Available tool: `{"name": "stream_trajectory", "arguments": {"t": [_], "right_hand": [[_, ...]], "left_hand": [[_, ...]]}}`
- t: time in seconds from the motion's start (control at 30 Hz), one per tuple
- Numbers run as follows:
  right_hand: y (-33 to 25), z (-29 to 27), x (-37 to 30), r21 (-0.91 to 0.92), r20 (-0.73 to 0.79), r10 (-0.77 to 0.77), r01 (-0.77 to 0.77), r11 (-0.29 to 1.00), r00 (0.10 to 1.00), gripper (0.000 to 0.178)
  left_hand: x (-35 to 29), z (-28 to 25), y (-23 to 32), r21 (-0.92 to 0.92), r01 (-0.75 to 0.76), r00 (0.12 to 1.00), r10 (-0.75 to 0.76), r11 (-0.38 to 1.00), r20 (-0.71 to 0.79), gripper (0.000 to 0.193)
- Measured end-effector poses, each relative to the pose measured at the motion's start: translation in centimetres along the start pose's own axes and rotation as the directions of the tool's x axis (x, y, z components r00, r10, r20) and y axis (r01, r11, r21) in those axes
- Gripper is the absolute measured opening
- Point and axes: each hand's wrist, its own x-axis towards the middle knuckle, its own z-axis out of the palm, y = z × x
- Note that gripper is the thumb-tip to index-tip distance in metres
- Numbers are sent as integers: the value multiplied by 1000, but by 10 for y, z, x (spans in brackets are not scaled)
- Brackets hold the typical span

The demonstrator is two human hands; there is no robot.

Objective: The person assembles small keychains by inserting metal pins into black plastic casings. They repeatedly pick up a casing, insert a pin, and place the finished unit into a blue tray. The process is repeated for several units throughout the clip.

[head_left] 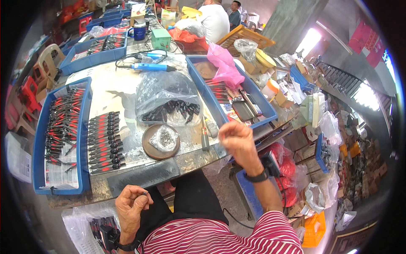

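Note:
My left hand (132, 206) is above my lap, just off the table's front edge, its fingers pinched on a small dark piece (144, 193) too small to name. To the right, my right hand (237, 142) is raised near the table's right corner. Its fingers are closed together, and I cannot make out what they hold, if anything. Between the hands, a round brown dish (148, 149) carries a crumpled clear bag (164, 139) of small shiny bits. A screwdriver (205, 137) lies closest to my right hand. Behind the dish, an opened clear plastic bag (167, 86) holds many black parts.
Slim black-and-red tools (103, 144) lie in a column beside a blue tray (86, 139) full of similar ones. Another blue tray (264, 117) stands at right with a pink bag (224, 63). A blue electric screwdriver (148, 67) lies behind. A person in white (213, 21) sits farther back.

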Motion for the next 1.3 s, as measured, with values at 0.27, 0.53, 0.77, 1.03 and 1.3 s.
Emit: {"name": "stream_trajectory", "arguments": {"t": [0.27,0.53,0.77,1.03,1.3], "right_hand": [[18,41,-48,422,430,140,-336,842,892,27],[15,58,-81,167,540,189,-325,931,820,20],[46,85,-86,5,510,48,-59,998,859,15],[49,97,-92,-44,302,245,-243,969,921,11],[61,111,-99,-70,140,292,-285,956,946,35]], "left_hand": [[-8,4,3,71,-49,999,48,996,12,10],[-13,21,9,134,-18,1000,18,991,2,7],[-8,28,2,124,-97,995,95,988,22,6],[-3,35,-1,99,-1,996,9,995,-84,7],[2,32,-26,-135,142,980,-159,981,-120,14]]}}
